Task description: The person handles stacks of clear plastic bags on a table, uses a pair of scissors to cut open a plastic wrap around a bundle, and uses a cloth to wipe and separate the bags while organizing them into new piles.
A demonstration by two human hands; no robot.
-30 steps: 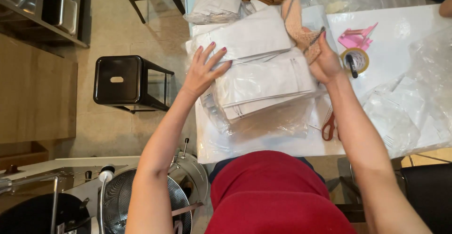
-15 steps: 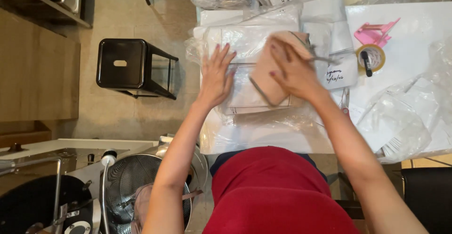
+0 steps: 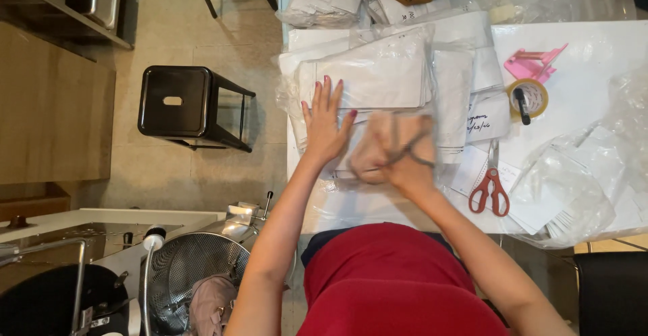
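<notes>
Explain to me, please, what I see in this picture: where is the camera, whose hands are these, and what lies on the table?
There is no machine here. One camera sits on a person's head and looks straight down, so you see their red top, both arms and a white table. The left hand lies flat, fingers spread, on a stack of white packets in clear plastic. The right hand is blurred by motion above the same stack; something thin and dark seems to cross it, but I cannot tell what. Also on the table: red-handled scissors, a tape roll and a pink plastic piece. A black stool stands on the floor.
</notes>
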